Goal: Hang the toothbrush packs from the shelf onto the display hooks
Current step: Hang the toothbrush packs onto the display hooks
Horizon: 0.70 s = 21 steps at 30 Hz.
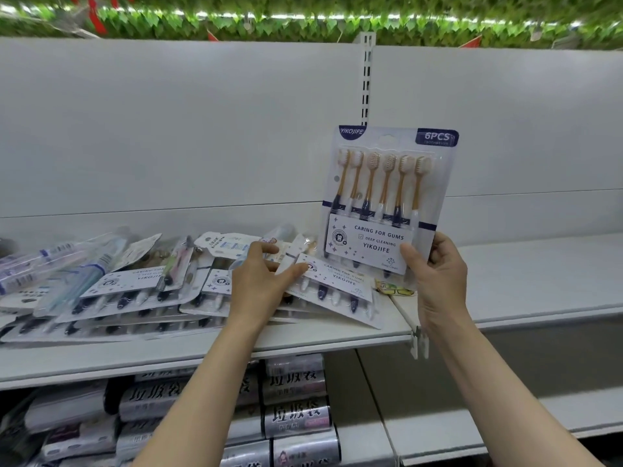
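My right hand grips the lower right corner of a six-brush toothbrush pack and holds it upright above the shelf, front facing me. My left hand reaches into the pile of toothbrush packs lying flat on the shelf; its fingers rest on the top edge of a tilted pack, thumb up near the packs behind. No display hooks are in view.
A white back panel with a slotted upright rises behind the shelf. The shelf section to the right is bare. Silver-and-black rolled bag packs fill the lower shelf. A small yellow item lies by the held pack.
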### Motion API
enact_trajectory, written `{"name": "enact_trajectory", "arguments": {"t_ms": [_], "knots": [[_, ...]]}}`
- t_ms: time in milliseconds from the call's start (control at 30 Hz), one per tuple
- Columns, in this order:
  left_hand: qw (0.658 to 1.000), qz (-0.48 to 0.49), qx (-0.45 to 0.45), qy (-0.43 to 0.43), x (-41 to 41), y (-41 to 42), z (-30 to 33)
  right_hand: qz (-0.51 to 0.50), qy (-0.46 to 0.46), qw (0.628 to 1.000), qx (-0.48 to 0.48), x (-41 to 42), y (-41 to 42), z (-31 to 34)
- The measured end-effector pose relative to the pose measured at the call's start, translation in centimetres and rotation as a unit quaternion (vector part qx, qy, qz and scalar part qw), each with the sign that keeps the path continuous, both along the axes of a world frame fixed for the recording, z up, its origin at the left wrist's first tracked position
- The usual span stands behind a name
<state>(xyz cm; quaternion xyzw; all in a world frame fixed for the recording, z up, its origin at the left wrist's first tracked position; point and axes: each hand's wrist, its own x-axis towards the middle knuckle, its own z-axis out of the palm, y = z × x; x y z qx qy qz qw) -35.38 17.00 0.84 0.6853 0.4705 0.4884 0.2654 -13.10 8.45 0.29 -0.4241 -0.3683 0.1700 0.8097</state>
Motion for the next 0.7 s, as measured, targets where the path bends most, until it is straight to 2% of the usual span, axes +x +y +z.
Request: {"name": "enact_trajectory", "arguments": {"t_ms": [400, 700], "knots": [[0.993, -0.034, -0.1, 0.059, 0.3, 0.5, 1.9, -0.009, 0.005, 1.0, 0.011, 0.6, -0.7, 1.1], [0.987, -0.103, -0.119, 0.021, -0.5, -2.2, 3.4, 0.004, 0.027, 0.999, 0.033, 1.5, -2.0, 1.6]]}}
